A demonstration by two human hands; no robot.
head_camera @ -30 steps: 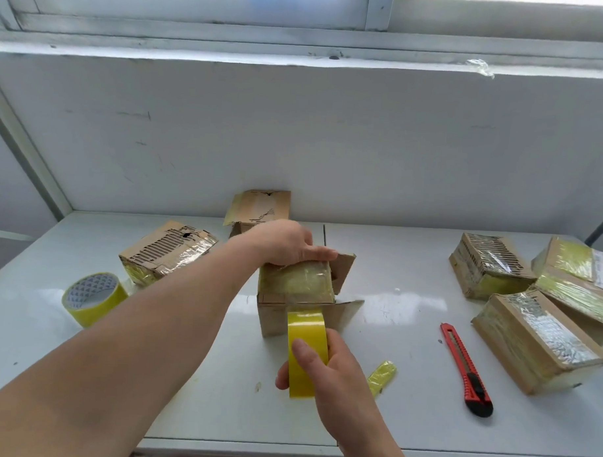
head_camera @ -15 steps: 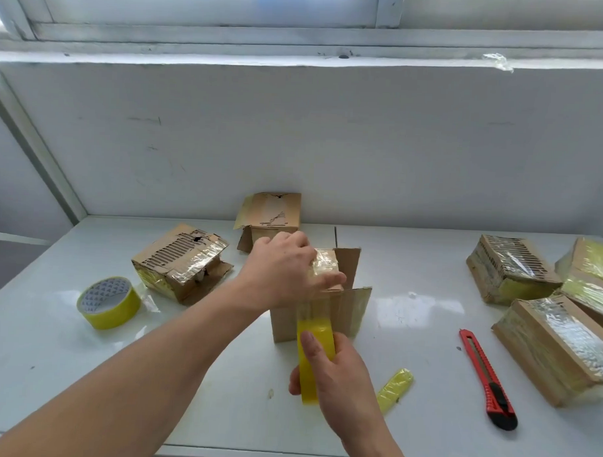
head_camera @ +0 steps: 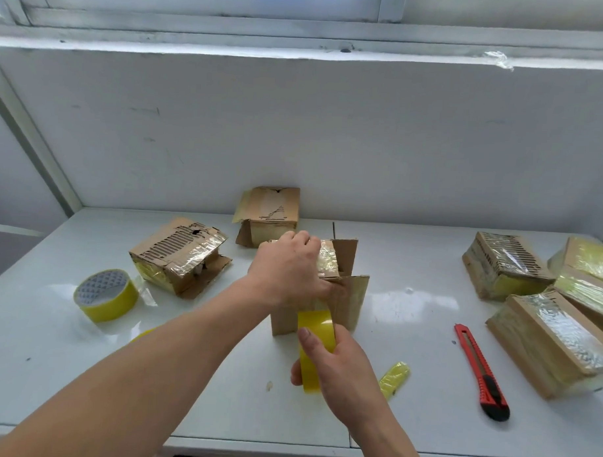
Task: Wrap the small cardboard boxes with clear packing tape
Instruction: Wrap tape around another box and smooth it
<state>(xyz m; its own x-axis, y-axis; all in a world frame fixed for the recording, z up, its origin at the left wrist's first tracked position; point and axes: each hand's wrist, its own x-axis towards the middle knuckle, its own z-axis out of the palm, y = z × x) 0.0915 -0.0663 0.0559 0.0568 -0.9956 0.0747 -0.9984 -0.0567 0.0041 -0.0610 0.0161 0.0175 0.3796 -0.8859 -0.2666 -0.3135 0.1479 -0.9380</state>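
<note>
Box (head_camera: 345, 298) has turned under the clasping left grip (head_camera: 288, 269); right grip (head_camera: 336, 363) still clutches tape roll (head_camera: 315, 334).

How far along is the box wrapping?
Three boxes on the right look fully taped. In hand: the left hand steadies the middle box while the right hand grips the tape roll. Left: the torn box and the back box, only partly taped.
</note>
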